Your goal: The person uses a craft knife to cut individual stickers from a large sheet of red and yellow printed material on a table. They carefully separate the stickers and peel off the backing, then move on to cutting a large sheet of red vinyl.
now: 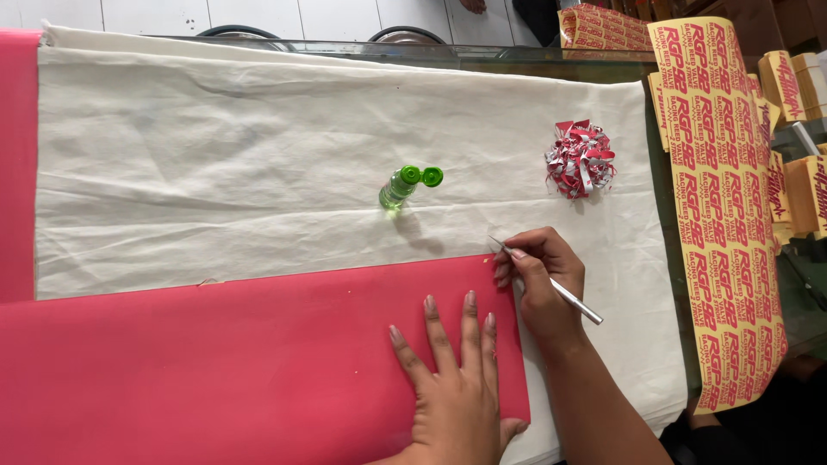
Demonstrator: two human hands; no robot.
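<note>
A person's left hand (457,392) lies flat, fingers (441,337) spread, on a pink sheet (224,370) spread over white cloth (258,164) on a glass bench (551,57), while the right hand (544,284) pinches a thin metal tool (551,284) with its tip at the sheet's upper right corner. The flat hand sits just beside that point, so a slip of the tool could nick a finger or tear the sheet's edge. If the sheet slides on the wrinkled cloth, the line could wander. A small green bottle (401,187), cap flipped open, stands near and could tip if the cloth is tugged. A red-and-white ribbon bow (580,160) and yellow printed sheets (724,198) lie well apart.
</note>
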